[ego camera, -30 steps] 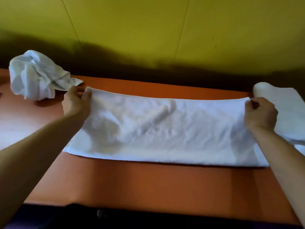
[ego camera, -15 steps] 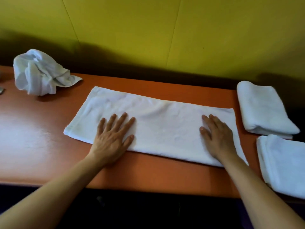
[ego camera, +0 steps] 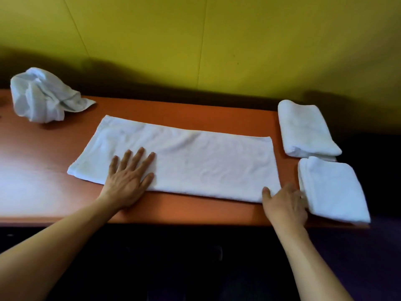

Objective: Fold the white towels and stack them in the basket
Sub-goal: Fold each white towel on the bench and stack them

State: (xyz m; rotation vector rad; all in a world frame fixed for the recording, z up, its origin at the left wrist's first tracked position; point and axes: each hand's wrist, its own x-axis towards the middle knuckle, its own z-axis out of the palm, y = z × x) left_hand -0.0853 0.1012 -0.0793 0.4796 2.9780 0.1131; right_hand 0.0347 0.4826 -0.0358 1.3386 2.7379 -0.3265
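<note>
In the middle of the orange desk (ego camera: 195, 213) lies a white towel (ego camera: 195, 164), folded lengthwise into a long flat strip that runs left to right, its near long edge close to the desk's front edge. The left hand (ego camera: 128, 181) lies flat on the strip's near left part, fingers spread and straight, palm down, with the heel of the hand over the towel's near edge and onto the bare desk. The right hand (ego camera: 284, 203) sits at the strip's near right corner, thumb out to the left and touching that corner, fingers reaching right toward the neighbouring towel (they are blurred, so I cannot tell whether they are curled round anything or merely resting). Just beside that hand, at the desk's near right corner, is a folded towel (ego camera: 334, 190), and behind it, touching or almost so, a second folded towel (ego camera: 306, 131). Well apart, at the far left of the desk, sits a crumpled towel (ego camera: 41, 96) in a loose heap. A yellow-green wall (ego camera: 217, 40) rises behind the desk.
</note>
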